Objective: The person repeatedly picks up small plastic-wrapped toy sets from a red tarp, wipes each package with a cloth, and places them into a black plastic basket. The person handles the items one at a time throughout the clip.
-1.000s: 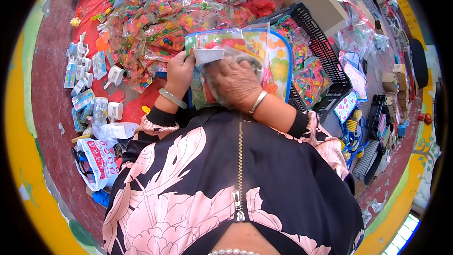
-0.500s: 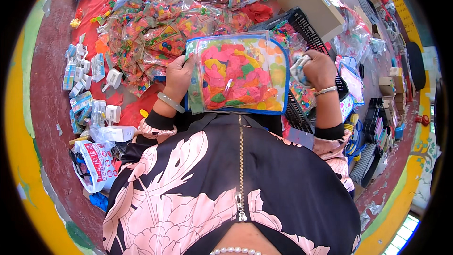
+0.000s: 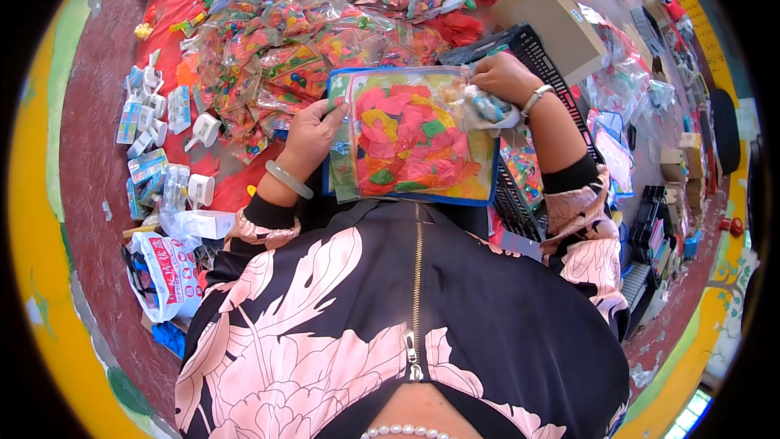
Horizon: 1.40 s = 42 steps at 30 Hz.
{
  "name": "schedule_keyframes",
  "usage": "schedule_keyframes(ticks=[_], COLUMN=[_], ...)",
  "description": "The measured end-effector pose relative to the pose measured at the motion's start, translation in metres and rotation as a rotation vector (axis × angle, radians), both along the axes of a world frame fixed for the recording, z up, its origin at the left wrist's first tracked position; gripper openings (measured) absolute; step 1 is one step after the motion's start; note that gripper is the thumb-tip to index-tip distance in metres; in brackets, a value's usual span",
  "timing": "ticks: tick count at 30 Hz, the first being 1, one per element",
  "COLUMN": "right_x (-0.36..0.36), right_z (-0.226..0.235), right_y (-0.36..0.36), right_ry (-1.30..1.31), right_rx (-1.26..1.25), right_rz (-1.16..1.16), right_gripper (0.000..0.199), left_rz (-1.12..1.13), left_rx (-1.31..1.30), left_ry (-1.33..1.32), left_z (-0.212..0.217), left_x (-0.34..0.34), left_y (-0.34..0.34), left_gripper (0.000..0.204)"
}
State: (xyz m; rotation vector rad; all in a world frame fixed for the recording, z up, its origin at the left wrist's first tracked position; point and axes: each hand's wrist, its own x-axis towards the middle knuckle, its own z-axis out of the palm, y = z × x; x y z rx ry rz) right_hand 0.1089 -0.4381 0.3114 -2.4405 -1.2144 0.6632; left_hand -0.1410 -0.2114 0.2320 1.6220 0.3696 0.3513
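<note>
A clear plastic bag (image 3: 410, 134) of pink, yellow and green pieces, apparently uninflated balloons, lies on a blue-edged patterned mat or pouch (image 3: 494, 158) in front of my body. My left hand (image 3: 313, 136) pinches the bag's left edge, thumb on top. At the bag's upper right corner, my right hand (image 3: 505, 80) is closed with its fingers bent downward. A bunched white and blue cloth (image 3: 487, 107) is tucked under its palm. Whether those fingertips also grip the bag's edge, I cannot tell.
Beyond the mat spreads a heap of similar filled bags (image 3: 276, 57) on red cloth. A black plastic crate (image 3: 548, 57) stands at right, beside a cardboard box (image 3: 546, 26). White gadgets (image 3: 203, 132) and a printed carrier bag (image 3: 162, 276) are at left.
My right hand has moved left with the cloth, from beside the mat to the bag's upper right corner. My left hand still holds the left edge.
</note>
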Motion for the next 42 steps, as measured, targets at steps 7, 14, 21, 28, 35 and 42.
schedule_keyframes(ticks=[7,14,21,28,35,42], right_x=[0.015,0.008,-0.025,-0.085,-0.130,-0.117], right_z=[0.004,-0.012,0.073,0.158,0.087,0.075], right_y=[-0.023,0.003,-0.024,-0.052,-0.079,-0.092], right_ry=[0.033,0.231,0.733,-0.422,-0.893,-0.649], right_rx=[0.256,0.013,0.263,0.327,0.313,-0.069], right_rz=[0.322,0.121,-0.077,0.120,0.440,-0.057], right_gripper=[0.025,0.026,0.013,0.009,0.011,0.016], left_rz=[-0.088,-0.101,-0.044,-0.057,-0.324,-0.359], left_rx=[0.063,0.159,0.218,0.489,0.744,0.834], left_ry=[0.027,0.047,-0.053,-0.383,-0.443,-0.334], left_z=[0.019,0.012,0.084,0.152,0.095,0.030], left_x=[-0.008,-0.007,-0.033,-0.021,-0.020,-0.035], left_y=[0.011,0.013,0.002,0.009,0.013,0.009], left_gripper=[0.019,0.018,0.016,0.018,0.019,0.025])
